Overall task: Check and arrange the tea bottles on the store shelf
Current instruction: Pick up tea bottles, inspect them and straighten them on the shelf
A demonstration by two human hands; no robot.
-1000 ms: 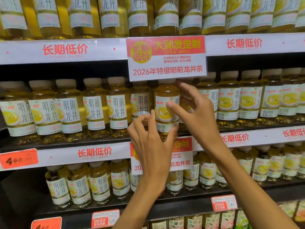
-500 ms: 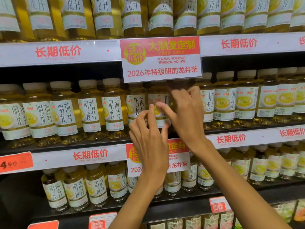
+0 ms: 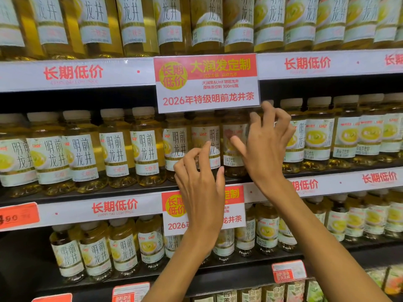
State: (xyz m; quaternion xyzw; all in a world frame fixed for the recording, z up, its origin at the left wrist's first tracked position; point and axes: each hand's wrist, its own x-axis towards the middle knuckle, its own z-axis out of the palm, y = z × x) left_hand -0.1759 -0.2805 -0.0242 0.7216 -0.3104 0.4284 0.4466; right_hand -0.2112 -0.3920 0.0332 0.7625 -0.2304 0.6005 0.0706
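We see two bare forearms, no sleeves, watch or rings; our left hand [image 3: 201, 188] and right hand [image 3: 265, 147] show short, unpainted nails (where visible).

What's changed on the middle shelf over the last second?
The right hand has slid right along the middle row, off the cup-side bottle it was turning and onto the next bottle. The bottle it left now shows the big characters. The left hand stays low in front, fingers curled. Shelf sign unchanged.
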